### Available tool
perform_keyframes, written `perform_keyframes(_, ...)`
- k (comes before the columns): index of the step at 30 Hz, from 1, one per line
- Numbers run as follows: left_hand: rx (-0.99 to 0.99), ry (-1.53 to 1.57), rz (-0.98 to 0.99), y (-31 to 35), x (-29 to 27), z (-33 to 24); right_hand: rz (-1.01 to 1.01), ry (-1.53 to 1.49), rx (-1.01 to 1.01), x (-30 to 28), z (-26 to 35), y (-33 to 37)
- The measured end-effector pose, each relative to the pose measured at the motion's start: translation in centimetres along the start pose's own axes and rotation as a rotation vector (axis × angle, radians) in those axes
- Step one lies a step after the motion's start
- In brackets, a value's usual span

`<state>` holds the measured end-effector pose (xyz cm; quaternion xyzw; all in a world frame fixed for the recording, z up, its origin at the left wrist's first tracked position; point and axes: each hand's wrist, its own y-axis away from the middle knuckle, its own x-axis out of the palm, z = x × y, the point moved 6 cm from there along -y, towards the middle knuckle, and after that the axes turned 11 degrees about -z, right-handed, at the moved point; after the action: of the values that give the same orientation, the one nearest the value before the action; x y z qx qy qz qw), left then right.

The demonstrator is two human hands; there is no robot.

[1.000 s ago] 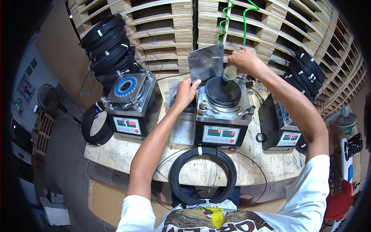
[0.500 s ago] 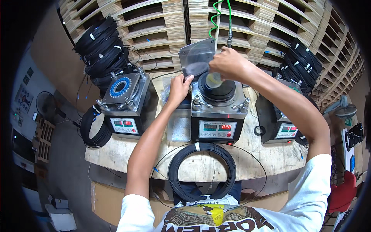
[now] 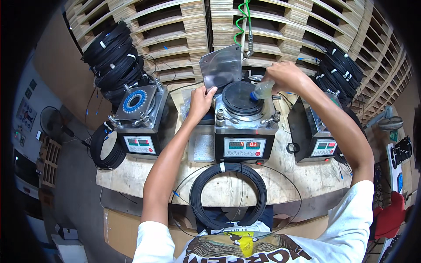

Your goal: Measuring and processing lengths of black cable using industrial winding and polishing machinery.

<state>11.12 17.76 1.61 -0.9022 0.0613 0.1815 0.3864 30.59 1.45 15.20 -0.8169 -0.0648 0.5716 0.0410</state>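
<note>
My right hand [image 3: 286,78] is closed around a small clear plastic bottle [image 3: 264,90] with a blue tip. The bottle is tilted, its tip low over the right part of a round black disc [image 3: 239,97]. This disc lies on top of the middle polishing machine [image 3: 245,127]. My left hand [image 3: 201,103] is at the machine's left edge, fingers curled and thumb pointing toward the disc. What those fingers grip, if anything, is hidden. A square metal plate [image 3: 221,68] stands tilted up behind the disc, just above my left thumb.
Similar machines stand left [image 3: 138,127] and right [image 3: 318,136], the left one carrying a ring-shaped fixture [image 3: 134,101]. A black cable coil [image 3: 197,188] overhangs the wooden table's [image 3: 175,186] front edge. Cable stacks [image 3: 115,57] and wooden pallets [image 3: 166,26] are behind. A shallow clear tray [image 3: 204,147] sits beside the middle machine.
My right hand has moved right and slightly nearer with the bottle, uncovering more of the black disc. My left hand has stayed nearly in place. The middle machine's display reads differently.
</note>
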Motion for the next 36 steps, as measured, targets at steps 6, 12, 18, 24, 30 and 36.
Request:
perform_keyframes(6, -0.03, -0.002, 0.031, 0.0, 0.9, -0.4, -0.091, -0.414, 0.084, 2.0, 0.7, 2.5)
perform_keyframes(12, -0.014, -0.001, 0.029, 0.2, 1.3, 2.2, -0.432, -1.189, 0.253, 6.0, -1.4, 7.3)
perform_keyframes(18, 0.031, 0.037, 0.054, -0.2, 1.4, 1.5, -0.778, -1.416, 0.666, 13.7, -1.9, 17.2)
perform_keyframes(24, 0.005, -0.019, 0.078, -0.4, 1.0, 0.3, -0.636, -1.143, 0.883, 23.7, 1.7, 22.5)
perform_keyframes(30, -0.002, -0.011, 0.085, -0.2, 1.6, 0.3, -0.62, -1.172, 0.944, 29.4, 3.2, 24.7)
perform_keyframes(36, 0.029, -0.019, 0.049, -0.5, 0.3, 1.4, -0.73, -1.109, 0.776, 27.1, 4.2, 23.5)
